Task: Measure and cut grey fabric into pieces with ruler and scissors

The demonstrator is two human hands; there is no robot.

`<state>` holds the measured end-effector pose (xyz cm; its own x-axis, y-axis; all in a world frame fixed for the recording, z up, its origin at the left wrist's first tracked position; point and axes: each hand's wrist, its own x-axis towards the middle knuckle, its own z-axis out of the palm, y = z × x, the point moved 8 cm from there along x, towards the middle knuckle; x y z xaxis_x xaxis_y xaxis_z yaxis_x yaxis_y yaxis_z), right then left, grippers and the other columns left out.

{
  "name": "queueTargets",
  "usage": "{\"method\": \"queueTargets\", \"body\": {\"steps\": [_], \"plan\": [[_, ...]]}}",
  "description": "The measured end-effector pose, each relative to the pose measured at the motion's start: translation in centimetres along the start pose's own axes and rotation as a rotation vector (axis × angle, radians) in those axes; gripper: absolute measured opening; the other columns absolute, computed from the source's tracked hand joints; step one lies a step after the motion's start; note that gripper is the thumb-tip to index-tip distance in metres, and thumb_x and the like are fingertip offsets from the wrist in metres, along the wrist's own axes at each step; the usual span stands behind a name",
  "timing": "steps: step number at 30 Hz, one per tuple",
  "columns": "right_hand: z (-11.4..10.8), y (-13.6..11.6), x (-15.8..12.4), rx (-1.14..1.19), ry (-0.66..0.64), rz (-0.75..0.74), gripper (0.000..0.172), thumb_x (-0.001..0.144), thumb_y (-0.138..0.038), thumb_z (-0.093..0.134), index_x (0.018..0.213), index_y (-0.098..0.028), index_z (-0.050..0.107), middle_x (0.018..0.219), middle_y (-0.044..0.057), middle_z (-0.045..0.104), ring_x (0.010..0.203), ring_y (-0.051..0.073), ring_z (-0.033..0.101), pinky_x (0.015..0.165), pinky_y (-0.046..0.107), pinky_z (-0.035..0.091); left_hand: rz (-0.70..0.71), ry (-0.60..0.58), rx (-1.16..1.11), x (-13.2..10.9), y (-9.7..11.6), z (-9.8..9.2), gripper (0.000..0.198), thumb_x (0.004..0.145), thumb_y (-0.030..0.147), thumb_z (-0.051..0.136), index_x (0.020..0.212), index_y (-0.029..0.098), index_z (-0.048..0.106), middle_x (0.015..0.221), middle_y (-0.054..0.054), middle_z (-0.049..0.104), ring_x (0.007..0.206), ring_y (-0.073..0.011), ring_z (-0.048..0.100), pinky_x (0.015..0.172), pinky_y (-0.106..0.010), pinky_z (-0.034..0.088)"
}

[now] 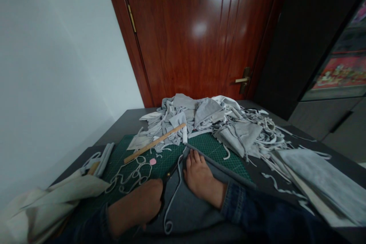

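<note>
A dark grey piece of fabric (pixel 183 209) lies over the front of a green cutting mat (pixel 168 160). My left hand (pixel 143 202) is closed round the dark handles of a pair of scissors (pixel 168 175), whose blades point up and right along the fabric's left edge. Fingers outstretched, my right hand (pixel 198 175) presses flat on the fabric near its top corner. Between the hands a thin, curled fabric strip (pixel 174 198) runs down along the cut edge. How far apart the blades are, I cannot tell.
A wooden ruler (pixel 154 143) lies across the mat, near a pink piece of chalk (pixel 153 161) and loose cord (pixel 137 177). Grey fabric scraps (pixel 206 112) are heaped behind. Folded fabric (pixel 323 179) lies at right, cream cloth (pixel 57 202) at left. A wooden door (pixel 194 45) stands beyond.
</note>
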<state>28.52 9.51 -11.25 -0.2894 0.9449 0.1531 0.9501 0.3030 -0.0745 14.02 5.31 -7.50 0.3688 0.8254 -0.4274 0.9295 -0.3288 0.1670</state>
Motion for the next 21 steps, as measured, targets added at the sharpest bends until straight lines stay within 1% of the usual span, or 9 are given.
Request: {"method": "queueTargets", "body": {"steps": [2,5,8,10,12,14,17,21], "plan": [[-0.1,0.1,0.1,-0.008,-0.027,-0.016,0.064,0.102,-0.032,0.045,0.15,0.01,0.043,0.157,0.036,0.037,0.148,0.046,0.035,0.119,0.057,0.03,-0.039,-0.015,0.002,-0.2,0.0,-0.1,0.027,0.089,0.017,0.047,0.105,0.014,0.068,0.113,-0.018,0.076,0.105,-0.0256,0.073,0.09,-0.031,0.053],[-0.7,0.2,-0.1,0.011,-0.006,-0.014,0.065,0.103,-0.037,0.044,0.152,0.006,0.043,0.158,0.034,0.038,0.147,0.045,0.037,0.119,0.059,0.028,-0.042,-0.023,-0.005,-0.4,0.1,-0.2,0.028,0.089,0.016,0.048,0.108,0.012,0.067,0.118,-0.02,0.075,0.109,-0.026,0.072,0.093,-0.032,0.053],[-0.5,0.6,-0.5,0.052,0.003,0.051,0.069,0.105,-0.042,0.039,0.157,0.002,0.037,0.163,0.028,0.033,0.151,0.044,0.029,0.121,0.062,0.023,-0.047,-0.014,-0.047,-0.3,-0.1,0.0,0.027,0.087,0.017,0.05,0.106,0.013,0.069,0.114,-0.018,0.076,0.105,-0.0254,0.074,0.089,-0.031,0.054],[0.0,0.9,-0.7,0.059,-0.017,0.115,0.07,0.104,-0.046,0.039,0.16,-0.002,0.034,0.166,0.026,0.03,0.153,0.047,0.023,0.119,0.067,0.02,-0.051,-0.015,-0.081,-0.2,-0.2,0.1,0.025,0.086,0.018,0.051,0.102,0.014,0.07,0.106,-0.016,0.078,0.098,-0.025,0.075,0.085,-0.03,0.055],[0.5,1.0,-0.7,0.05,-0.029,0.152,0.071,0.103,-0.048,0.042,0.161,-0.008,0.034,0.166,0.025,0.028,0.152,0.052,0.019,0.116,0.072,0.019,-0.048,-0.006,-0.096,-0.2,-0.2,0.0,0.024,0.085,0.019,0.052,0.1,0.015,0.07,0.105,-0.016,0.079,0.097,-0.0248,0.076,0.084,-0.03,0.055],[0.8,1.0,-0.5,0.048,-0.04,0.158,0.07,0.103,-0.049,0.043,0.162,-0.012,0.034,0.166,0.026,0.028,0.152,0.054,0.019,0.114,0.075,0.018,-0.054,0.011,-0.092,-0.3,-0.1,-0.2,0.024,0.085,0.02,0.053,0.1,0.015,0.071,0.108,-0.016,0.078,0.099,-0.0253,0.075,0.086,-0.03,0.055],[1.1,0.9,-0.3,0.055,-0.048,0.157,0.069,0.103,-0.048,0.043,0.162,-0.013,0.034,0.166,0.026,0.027,0.152,0.053,0.018,0.114,0.075,0.016,-0.062,0.005,-0.087,-0.4,0.0,-0.3,0.025,0.085,0.023,0.054,0.102,0.015,0.071,0.108,-0.017,0.079,0.1,-0.0262,0.075,0.085,-0.03,0.055],[1.2,0.9,-0.3,0.062,-0.04,0.155,0.071,0.103,-0.048,0.043,0.162,-0.011,0.031,0.167,0.026,0.024,0.153,0.053,0.016,0.115,0.075,0.015,-0.021,-0.013,-0.109,-0.2,0.5,-0.3,0.025,0.084,0.023,0.055,0.1,0.016,0.072,0.103,-0.016,0.079,0.097,-0.0262,0.076,0.083,-0.03,0.055]]}}
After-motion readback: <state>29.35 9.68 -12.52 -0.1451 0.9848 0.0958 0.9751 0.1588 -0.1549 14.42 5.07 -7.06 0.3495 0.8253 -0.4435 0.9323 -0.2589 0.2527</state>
